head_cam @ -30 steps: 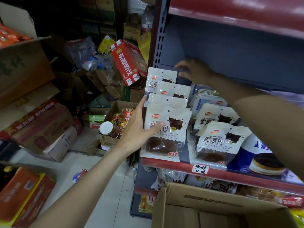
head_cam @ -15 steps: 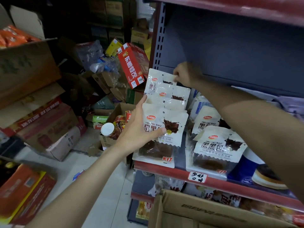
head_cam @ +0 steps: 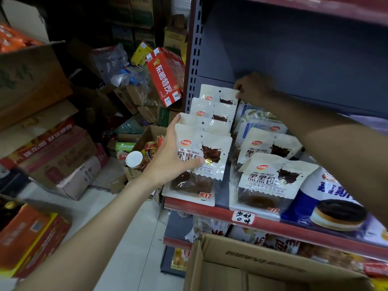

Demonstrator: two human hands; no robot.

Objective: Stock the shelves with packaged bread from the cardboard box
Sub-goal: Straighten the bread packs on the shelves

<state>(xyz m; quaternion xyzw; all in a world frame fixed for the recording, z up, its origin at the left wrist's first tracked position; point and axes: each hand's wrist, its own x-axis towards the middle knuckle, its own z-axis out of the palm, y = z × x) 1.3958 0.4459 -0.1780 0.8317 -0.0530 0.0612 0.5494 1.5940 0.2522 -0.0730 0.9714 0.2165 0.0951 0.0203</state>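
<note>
Cardboard box [head_cam: 262, 267] sits below crowded bread packs [head_cam: 206, 156].

The left grip [head_cam: 174, 158] rests on the front pack [head_cam: 201, 164] of a row on the shelf [head_cam: 273, 222]; the right grip [head_cam: 255, 89] pinches the rearmost pack [head_cam: 218, 95]. Right of the left grip stands another row [head_cam: 275, 179]. Below both grips sits the box [head_cam: 262, 267].

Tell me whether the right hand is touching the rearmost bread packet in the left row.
Touching. The head view shows the right hand pinching the top right corner of the rearmost bread packet, its fingers overlapping the packet's edge with no gap.
</note>
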